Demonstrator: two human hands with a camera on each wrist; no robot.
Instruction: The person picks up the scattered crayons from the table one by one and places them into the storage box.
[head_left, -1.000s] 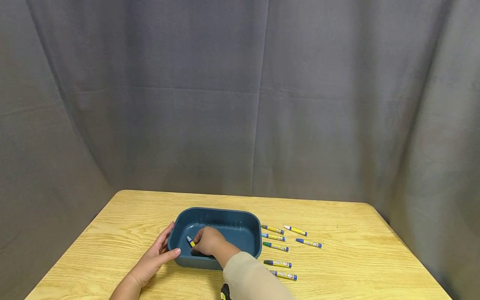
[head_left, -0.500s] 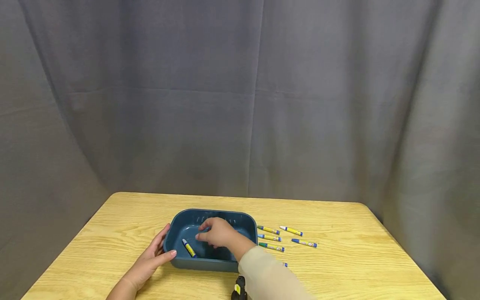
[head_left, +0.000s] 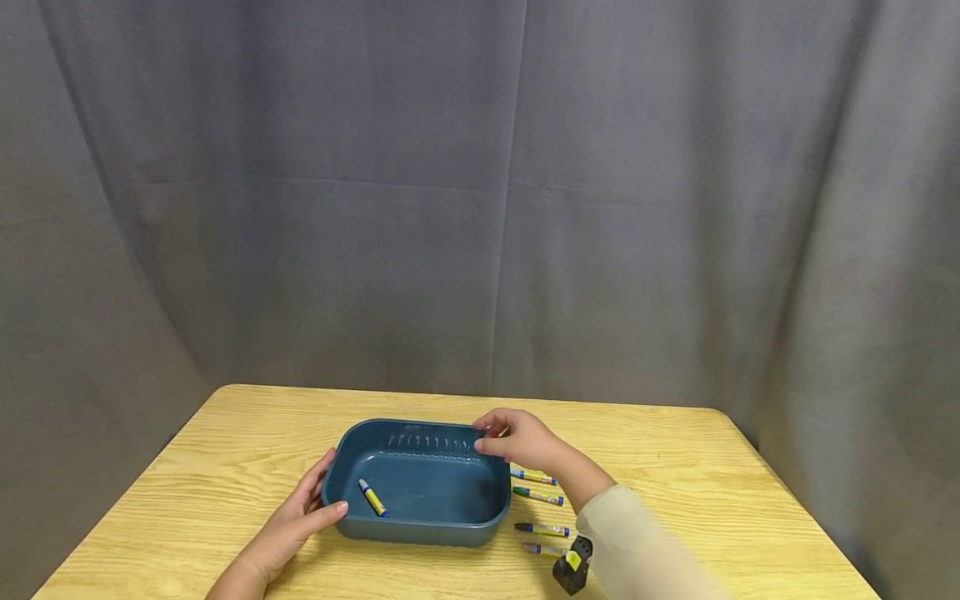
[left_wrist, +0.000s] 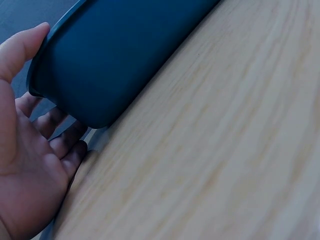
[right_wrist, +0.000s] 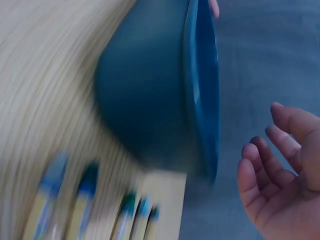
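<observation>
Down on the wooden surface (head_left: 225, 467), the blue plastic bin (head_left: 420, 518) looks stiff and light; my left hand (head_left: 296, 521) cups its near-left corner, fingers relaxed. My right hand (head_left: 521, 442) hovers loosely curled, holding nothing, above the crayons (head_left: 536, 498)—light, waxy, best pinched mid-barrel.

A dark teal tub (head_left: 420, 529), yellow-and-blue crayons (head_left: 540, 477), a light wood-grain table (head_left: 675, 500) and a grey curtain (head_left: 480, 192) are seen.
</observation>
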